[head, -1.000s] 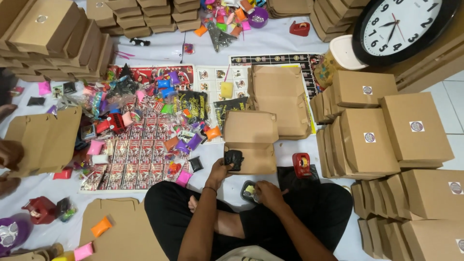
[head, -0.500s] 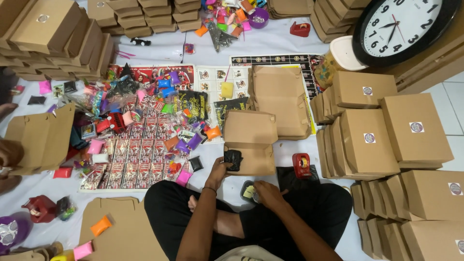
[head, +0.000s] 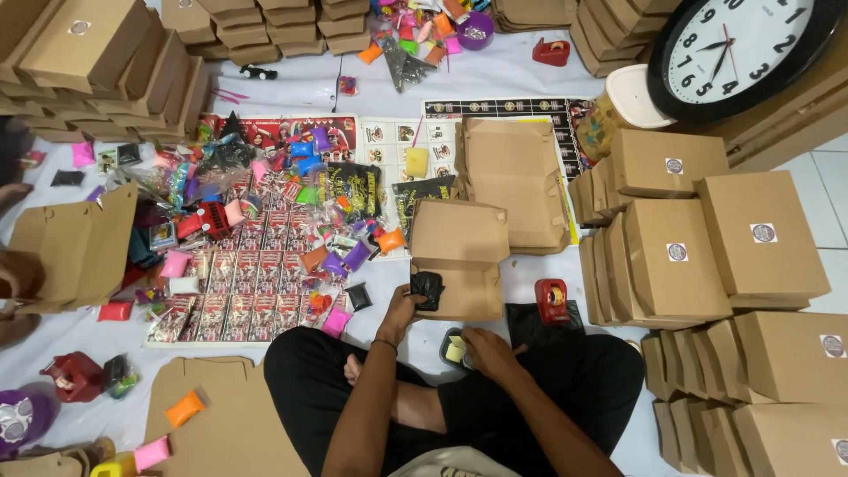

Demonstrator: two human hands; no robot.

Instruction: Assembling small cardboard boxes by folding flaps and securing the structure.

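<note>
Open cardboard box point(head: 459, 258): a flat brown box with its lid raised, on the white sheet in the lower middle of the frame, just above the person's crossed legs.
Black packet point(head: 427, 284): a small dark, crumpled packet at the box's lower left edge, touching the cardboard.
Left hand point(head: 402, 306): fingers curled around the black packet, gripping it at the box's rim; a dark band sits on the wrist.
Right hand point(head: 488, 351): lies over a small dark tray point(head: 454, 346) holding pale yellow pieces, just below the box; the fingers are bent and touch the tray, but whether they pinch anything cannot be told.
Red tape dispenser point(head: 552, 299): just right of the open box, on a black patch of the floor covering.
Closed boxes point(head: 707, 238): brown boxes with round stickers, stacked in rows down the right side of the frame.
Wall clock point(head: 733, 49): round, black-rimmed, lying in the upper right corner.
Card sheets point(head: 247, 283): red printed sheets spread left of centre, strewn with small coloured packets in pink, orange, purple and green.
Flat cardboard point(head: 225, 424): an unfolded blank at the lower left, with an orange packet point(head: 185, 408) on it.
Other person's hand point(head: 18, 274): at the left edge, holding a half-folded box.
</note>
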